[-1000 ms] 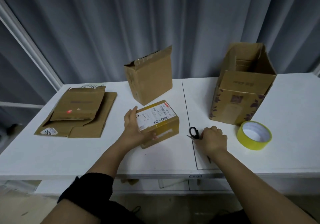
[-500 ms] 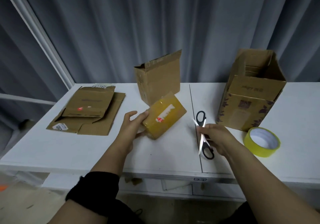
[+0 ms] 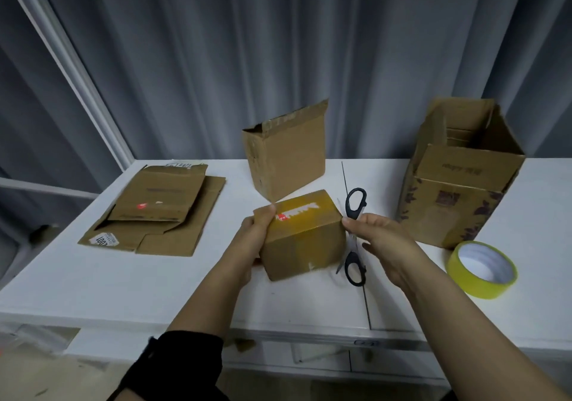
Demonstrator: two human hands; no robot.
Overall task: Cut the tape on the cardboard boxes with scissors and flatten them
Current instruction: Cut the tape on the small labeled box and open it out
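A small sealed cardboard box (image 3: 301, 239) covered in yellowish tape is held above the table's front middle. My left hand (image 3: 252, 236) grips its left side. My right hand (image 3: 376, 239) holds black-handled scissors (image 3: 354, 233) spread wide open, one handle pointing up and one down, right against the box's right edge. The blades are mostly hidden behind my fingers and the box.
Flattened boxes (image 3: 161, 211) lie at the left of the white table (image 3: 93, 280). An open box (image 3: 286, 159) stands behind the small one, a larger open box (image 3: 461, 177) at the right. A yellow tape roll (image 3: 481, 269) lies near the right front.
My left hand lifted and turned the small box so its taped side faces up. My right hand picked the scissors up off the table, spread them and brought them to the box's right edge.
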